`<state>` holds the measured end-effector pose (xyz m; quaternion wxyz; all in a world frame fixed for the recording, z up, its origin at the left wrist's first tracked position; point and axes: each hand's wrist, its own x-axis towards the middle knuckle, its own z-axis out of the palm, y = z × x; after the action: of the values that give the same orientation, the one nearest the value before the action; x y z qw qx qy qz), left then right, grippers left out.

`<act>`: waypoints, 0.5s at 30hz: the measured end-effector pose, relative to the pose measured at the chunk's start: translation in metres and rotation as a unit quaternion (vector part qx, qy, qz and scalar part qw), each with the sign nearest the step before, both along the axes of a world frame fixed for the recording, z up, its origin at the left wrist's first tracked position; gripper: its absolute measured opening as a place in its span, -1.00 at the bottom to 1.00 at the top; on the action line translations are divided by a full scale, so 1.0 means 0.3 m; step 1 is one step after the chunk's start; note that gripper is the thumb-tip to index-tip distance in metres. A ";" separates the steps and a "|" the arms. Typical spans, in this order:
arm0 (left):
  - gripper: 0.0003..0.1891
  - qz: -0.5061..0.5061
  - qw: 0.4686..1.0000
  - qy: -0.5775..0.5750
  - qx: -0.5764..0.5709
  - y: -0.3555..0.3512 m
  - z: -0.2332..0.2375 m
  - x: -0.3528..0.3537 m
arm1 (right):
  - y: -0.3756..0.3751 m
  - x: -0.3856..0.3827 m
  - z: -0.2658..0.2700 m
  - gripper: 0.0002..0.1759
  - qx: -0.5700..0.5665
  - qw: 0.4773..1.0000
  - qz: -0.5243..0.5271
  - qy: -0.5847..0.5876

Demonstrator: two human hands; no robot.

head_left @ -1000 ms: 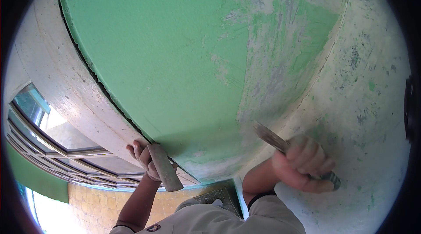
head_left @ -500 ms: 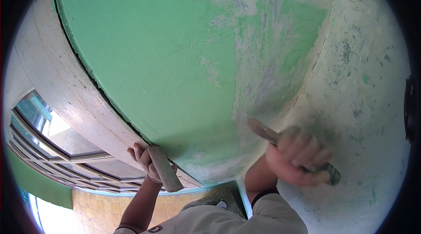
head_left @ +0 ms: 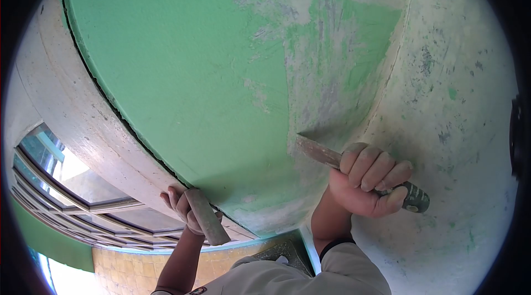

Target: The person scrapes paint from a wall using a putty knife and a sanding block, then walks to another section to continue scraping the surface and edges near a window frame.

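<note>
My right hand (head_left: pixel 368 184) is raised overhead in a tight fist, fingers (head_left: pixel 376 169) curled side by side with the thumb pressed in beneath them and the wrist bent, while my left hand (head_left: pixel 178 202) is up on a long, bare, nearly straight arm, fingers wrapped closed.

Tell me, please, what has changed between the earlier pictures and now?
The right hand has pushed the scraper up and to the left, so its blade tip sits further along the green-painted surface. Nothing was taken up or let go. The left hand keeps its grip on the block at the lower edge of that surface, unmoved.
</note>
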<state>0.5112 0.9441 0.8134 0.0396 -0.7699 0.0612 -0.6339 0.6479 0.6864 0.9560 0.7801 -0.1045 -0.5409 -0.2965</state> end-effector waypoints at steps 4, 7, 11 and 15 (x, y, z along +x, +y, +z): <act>-0.41 0.000 1.000 0.001 0.003 0.006 -0.003 -0.002 | -0.067 -0.048 0.003 -0.68 0.062 0.995 0.066 -0.046; -0.41 0.005 1.000 0.007 -0.006 0.004 -0.016 -0.011 | 0.003 -0.013 0.013 -0.71 -0.035 0.999 0.038 0.004; -0.39 -0.004 1.000 0.003 -0.009 0.002 -0.013 -0.007 | -0.005 -0.008 0.011 -0.69 -0.032 0.995 0.091 0.001; -0.37 0.017 1.000 0.006 0.000 0.008 -0.014 -0.003 | -0.022 -0.025 0.013 -0.66 0.021 0.998 0.049 -0.024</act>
<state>0.5103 0.9465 0.8094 0.0500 -0.7746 0.0483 -0.6286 0.6404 0.6797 0.9598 0.7825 -0.0538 -0.5577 -0.2715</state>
